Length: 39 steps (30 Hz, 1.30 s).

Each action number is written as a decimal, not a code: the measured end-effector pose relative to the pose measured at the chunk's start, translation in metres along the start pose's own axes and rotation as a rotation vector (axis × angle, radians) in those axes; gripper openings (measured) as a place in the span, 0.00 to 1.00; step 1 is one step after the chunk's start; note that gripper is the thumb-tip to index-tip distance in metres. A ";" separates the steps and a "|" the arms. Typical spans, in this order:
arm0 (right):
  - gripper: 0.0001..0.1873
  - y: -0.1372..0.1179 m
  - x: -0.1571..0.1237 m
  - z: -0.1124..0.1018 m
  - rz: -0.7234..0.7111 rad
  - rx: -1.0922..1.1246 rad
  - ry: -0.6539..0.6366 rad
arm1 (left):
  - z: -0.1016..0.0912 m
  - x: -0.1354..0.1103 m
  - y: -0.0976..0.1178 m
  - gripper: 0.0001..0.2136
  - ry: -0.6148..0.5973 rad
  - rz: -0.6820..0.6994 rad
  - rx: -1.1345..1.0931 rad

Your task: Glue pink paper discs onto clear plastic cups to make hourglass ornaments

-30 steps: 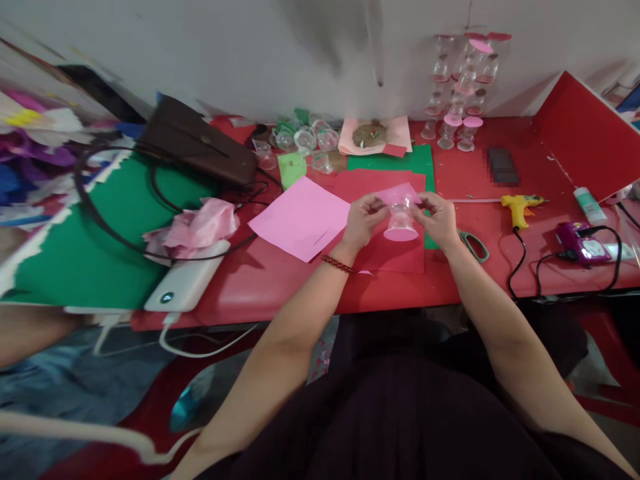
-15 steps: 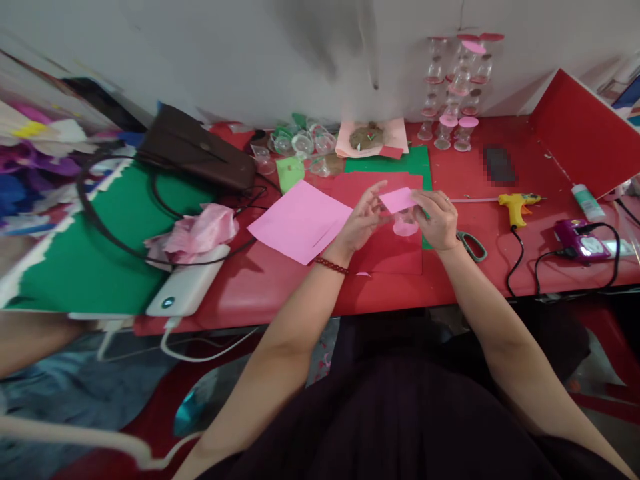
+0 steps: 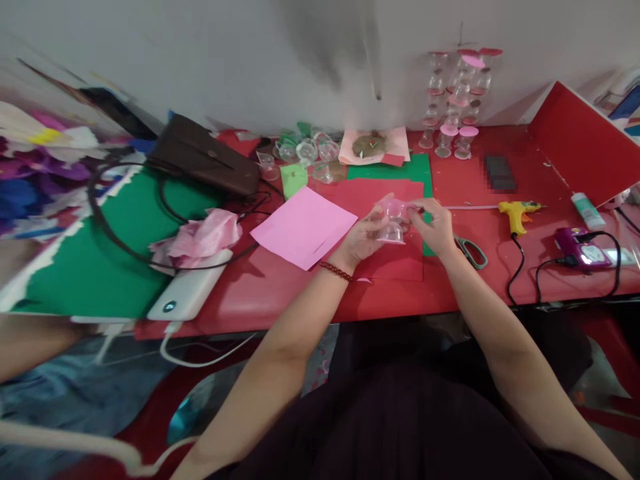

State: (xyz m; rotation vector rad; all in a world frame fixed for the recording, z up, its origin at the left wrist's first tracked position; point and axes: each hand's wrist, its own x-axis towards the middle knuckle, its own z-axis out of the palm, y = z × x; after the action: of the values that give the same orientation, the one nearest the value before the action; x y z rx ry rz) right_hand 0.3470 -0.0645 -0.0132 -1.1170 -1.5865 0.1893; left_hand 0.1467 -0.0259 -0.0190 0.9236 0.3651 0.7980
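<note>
The left hand (image 3: 366, 236) holds the clear cups (image 3: 393, 232); the right hand (image 3: 434, 225) is at their top, pinch unclear; maybe it's fitting them; next needs steady fingers.

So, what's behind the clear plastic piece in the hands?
Red paper lies behind the clear plastic piece; a green sheet shows past the paper's back and right edges. Whatever the left hand covers can't be seen.

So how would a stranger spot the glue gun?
Find the red table, then the right hand. To its right lies the glue gun, beyond some grey scissor handles. Its bright yellow body sets it apart from those handles and the purple device.
</note>
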 end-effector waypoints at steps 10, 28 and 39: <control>0.09 0.002 0.001 -0.007 -0.108 -0.107 0.054 | 0.004 0.002 0.000 0.38 0.066 0.052 0.029; 0.10 0.007 0.005 -0.007 -0.027 -0.090 0.006 | 0.013 0.003 -0.001 0.14 0.095 0.073 0.070; 0.08 0.003 0.002 -0.006 -0.125 -0.101 -0.058 | 0.003 0.011 -0.005 0.12 0.349 0.411 0.384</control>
State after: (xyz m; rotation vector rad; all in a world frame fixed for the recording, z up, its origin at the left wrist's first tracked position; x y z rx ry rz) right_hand 0.3536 -0.0638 -0.0122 -1.0935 -1.7275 0.0598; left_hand 0.1575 -0.0213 -0.0207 1.2411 0.6607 1.3027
